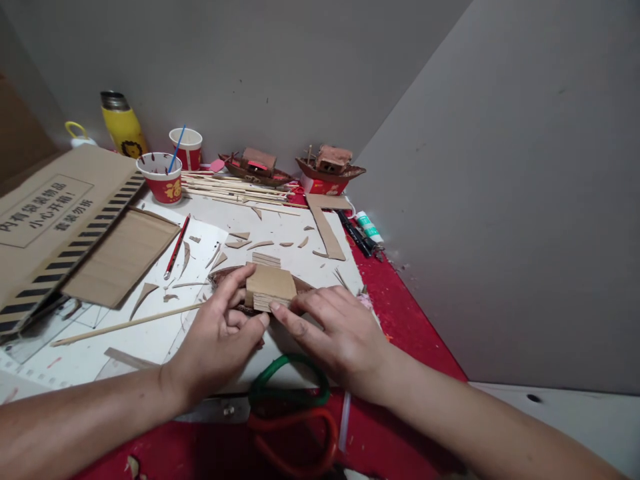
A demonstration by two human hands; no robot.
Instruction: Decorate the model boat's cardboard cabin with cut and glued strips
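Observation:
A small brown model boat [226,273] lies in front of me, with a bare cardboard cabin [273,281] on its middle. The cabin's layered, corrugated edges face me. My left hand [217,340] grips the boat from the left: its index finger rests at the cabin's upper left corner and its thumb at the near side. My right hand [343,333] is closed at the right end, fingertips pressed against the cabin's near right corner. Both hands hide much of the hull. Just nearer to me are scissors [330,427] with green and red handles.
Cardboard offcuts [145,299] litter the white board. A red pencil [177,247], a wooden stick [130,323] and a large cardboard box [75,200] are left. Behind stand paper cups [173,190], a yellow bottle [124,127], bundled sticks [240,190] and two finished-looking boats [333,163]. Grey walls enclose the table.

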